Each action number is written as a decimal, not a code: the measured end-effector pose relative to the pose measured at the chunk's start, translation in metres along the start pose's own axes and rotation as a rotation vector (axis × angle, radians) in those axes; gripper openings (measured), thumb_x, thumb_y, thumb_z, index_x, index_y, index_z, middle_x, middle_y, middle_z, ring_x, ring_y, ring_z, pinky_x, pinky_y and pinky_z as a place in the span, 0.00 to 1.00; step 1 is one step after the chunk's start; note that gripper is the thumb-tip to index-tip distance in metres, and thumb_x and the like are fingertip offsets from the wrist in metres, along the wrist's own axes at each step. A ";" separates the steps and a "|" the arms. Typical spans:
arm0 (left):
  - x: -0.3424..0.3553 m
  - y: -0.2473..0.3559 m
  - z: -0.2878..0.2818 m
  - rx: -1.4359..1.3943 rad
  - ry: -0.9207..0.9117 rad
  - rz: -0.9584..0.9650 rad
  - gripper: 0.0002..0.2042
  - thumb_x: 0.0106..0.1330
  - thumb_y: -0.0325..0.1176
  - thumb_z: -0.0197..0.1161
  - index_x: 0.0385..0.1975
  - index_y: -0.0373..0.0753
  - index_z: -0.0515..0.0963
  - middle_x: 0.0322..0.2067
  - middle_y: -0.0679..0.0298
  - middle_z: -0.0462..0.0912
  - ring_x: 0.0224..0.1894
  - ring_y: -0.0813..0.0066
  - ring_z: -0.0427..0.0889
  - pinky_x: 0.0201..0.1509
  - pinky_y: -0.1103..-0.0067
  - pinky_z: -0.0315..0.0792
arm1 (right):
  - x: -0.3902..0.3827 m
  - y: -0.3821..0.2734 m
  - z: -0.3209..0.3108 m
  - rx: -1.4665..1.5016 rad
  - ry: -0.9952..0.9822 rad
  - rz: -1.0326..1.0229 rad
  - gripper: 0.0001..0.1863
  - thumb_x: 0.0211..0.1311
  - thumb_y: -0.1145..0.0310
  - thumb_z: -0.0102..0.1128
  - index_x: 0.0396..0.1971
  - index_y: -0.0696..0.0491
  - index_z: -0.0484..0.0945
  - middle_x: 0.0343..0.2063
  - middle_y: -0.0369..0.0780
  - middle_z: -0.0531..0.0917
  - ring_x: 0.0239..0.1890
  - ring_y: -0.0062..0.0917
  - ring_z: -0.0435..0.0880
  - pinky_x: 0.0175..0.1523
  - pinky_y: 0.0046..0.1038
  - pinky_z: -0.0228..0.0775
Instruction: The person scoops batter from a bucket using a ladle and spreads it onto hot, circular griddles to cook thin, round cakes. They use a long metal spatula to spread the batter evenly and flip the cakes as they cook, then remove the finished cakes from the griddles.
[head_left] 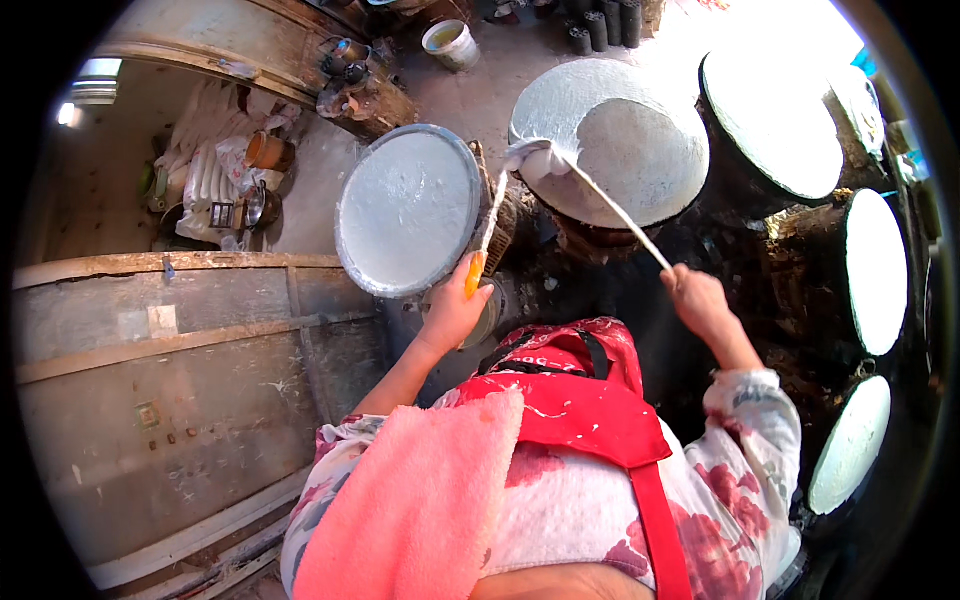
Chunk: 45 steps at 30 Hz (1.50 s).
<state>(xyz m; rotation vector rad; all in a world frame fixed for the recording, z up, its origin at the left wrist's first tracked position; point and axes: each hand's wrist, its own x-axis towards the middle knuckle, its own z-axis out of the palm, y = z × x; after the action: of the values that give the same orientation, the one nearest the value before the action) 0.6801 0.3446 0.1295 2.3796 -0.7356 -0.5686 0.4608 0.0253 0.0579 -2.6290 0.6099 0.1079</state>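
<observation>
My left hand (455, 308) is closed round the orange handle of a thin tool (494, 218) whose shaft is coated white. In my right hand (702, 302) is a slim white-coated stick (622, 218). Both slant up and meet at a white, paste-like lump (540, 160), which hides their far ends. The lump is at the near left edge of a large round panel (640, 165), white at its far and left side and greyer across the rest. Left of it stands another white round panel (408, 210), with a raised rim.
More white-topped round panels (775, 125) curve along the right, some on dark drum-like bases. A white bucket (451, 45) stands on the floor at the back. Wooden boarding (180, 380) closes off the left, with pots and sacks beyond. A pink towel (420, 500) hangs over my front.
</observation>
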 end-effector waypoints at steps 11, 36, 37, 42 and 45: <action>-0.025 -0.040 -0.025 -0.178 0.196 0.392 0.27 0.64 0.31 0.57 0.63 0.39 0.58 0.41 0.54 0.79 0.38 0.55 0.79 0.40 0.70 0.72 | -0.018 -0.153 0.067 0.729 0.343 0.252 0.11 0.66 0.67 0.44 0.44 0.55 0.71 0.21 0.47 0.77 0.25 0.40 0.80 0.31 0.36 0.70; -0.081 -0.108 -0.080 -0.960 -0.019 -0.055 0.16 0.68 0.32 0.52 0.54 0.39 0.64 0.22 0.69 0.66 0.14 0.88 0.63 0.16 0.88 0.60 | -0.014 -0.160 0.170 0.766 0.409 0.625 0.18 0.66 0.59 0.42 0.30 0.56 0.77 0.29 0.50 0.81 0.35 0.44 0.81 0.42 0.40 0.70; -0.080 -0.104 -0.078 -0.982 -0.029 -0.048 0.15 0.68 0.32 0.52 0.53 0.39 0.64 0.22 0.69 0.66 0.14 0.87 0.63 0.16 0.88 0.61 | -0.015 -0.174 0.164 0.829 0.414 0.608 0.18 0.66 0.59 0.41 0.30 0.57 0.77 0.29 0.51 0.81 0.37 0.46 0.80 0.42 0.42 0.70; -0.076 -0.081 -0.070 -1.066 -0.082 -0.057 0.13 0.68 0.33 0.52 0.50 0.39 0.64 0.22 0.69 0.67 0.13 0.87 0.64 0.16 0.88 0.62 | -0.024 -0.174 0.144 0.505 0.355 0.481 0.20 0.67 0.56 0.40 0.32 0.56 0.76 0.31 0.53 0.81 0.39 0.49 0.79 0.43 0.46 0.68; -0.073 -0.070 -0.064 -1.044 -0.106 -0.039 0.12 0.69 0.34 0.52 0.48 0.39 0.64 0.22 0.68 0.67 0.13 0.87 0.64 0.16 0.88 0.62 | -0.041 -0.119 0.140 0.637 0.390 0.583 0.19 0.66 0.56 0.42 0.32 0.57 0.77 0.29 0.51 0.81 0.36 0.49 0.79 0.42 0.44 0.69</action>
<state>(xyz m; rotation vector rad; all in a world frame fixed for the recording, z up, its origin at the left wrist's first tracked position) 0.6850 0.4623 0.1489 1.3978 -0.2928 -0.8369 0.4790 0.1981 -0.0142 -1.8029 1.2844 -0.3734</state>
